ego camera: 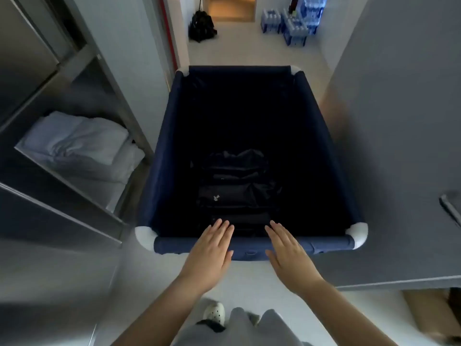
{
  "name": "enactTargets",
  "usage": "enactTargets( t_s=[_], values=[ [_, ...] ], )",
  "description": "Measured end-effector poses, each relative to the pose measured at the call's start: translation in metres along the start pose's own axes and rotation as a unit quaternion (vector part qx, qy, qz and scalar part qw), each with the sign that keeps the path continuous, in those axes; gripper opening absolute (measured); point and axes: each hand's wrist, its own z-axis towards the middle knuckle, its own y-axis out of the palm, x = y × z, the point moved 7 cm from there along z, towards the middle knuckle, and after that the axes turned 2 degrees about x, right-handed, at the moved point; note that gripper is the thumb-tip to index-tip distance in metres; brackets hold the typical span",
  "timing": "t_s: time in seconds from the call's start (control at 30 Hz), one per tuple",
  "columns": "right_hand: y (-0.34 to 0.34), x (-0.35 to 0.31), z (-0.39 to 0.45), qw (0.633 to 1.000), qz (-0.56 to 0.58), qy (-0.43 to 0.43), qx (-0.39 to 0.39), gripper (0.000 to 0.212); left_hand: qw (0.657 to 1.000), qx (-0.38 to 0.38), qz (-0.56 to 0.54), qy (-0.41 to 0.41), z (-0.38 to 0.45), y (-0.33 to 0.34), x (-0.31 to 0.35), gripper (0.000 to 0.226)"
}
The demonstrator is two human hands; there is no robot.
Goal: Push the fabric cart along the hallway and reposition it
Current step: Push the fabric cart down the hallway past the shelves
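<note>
Hallway: flat hands (252,253) over cart's (252,151) near rim.

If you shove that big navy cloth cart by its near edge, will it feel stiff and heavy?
The navy fabric cart probably feels light: it holds only a dark bundle. Its cloth walls likely give, though the padded near rail looks firmer. Wheels aren't visible.

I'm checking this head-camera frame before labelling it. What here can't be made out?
- Navy fabric cart: wheels and underside hidden by its own body.
- Dark bundle on the cart floor: too shadowed to identify.
- Left hand and right hand: flat, open; contact with the near rim unclear.
- Grey metal object: cut off by the right edge.
</note>
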Motion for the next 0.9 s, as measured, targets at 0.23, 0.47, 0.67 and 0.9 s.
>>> enactTargets(
  t_s=[0.23,0.47,0.67,0.9],
  values=[
    [0.041,0.007,-0.011,0.992,-0.116,-0.013,-0.043,0.064,0.995,-0.100,-0.011,-0.020,-0.023,0.052,-0.014,0.064],
    [0.036,0.004,-0.009,0.987,-0.155,-0.019,-0.026,0.072,0.996,-0.088,0.016,0.027,-0.028,0.065,-0.022,0.068],
    [0.037,0.007,0.004,0.986,-0.163,-0.001,-0.024,0.071,0.993,-0.104,0.009,0.050,-0.015,0.069,-0.033,0.073],
    [0.038,0.008,0.029,0.991,-0.136,0.002,-0.015,0.066,0.990,-0.119,0.030,0.073,0.011,0.069,-0.054,0.075]
  ],
)
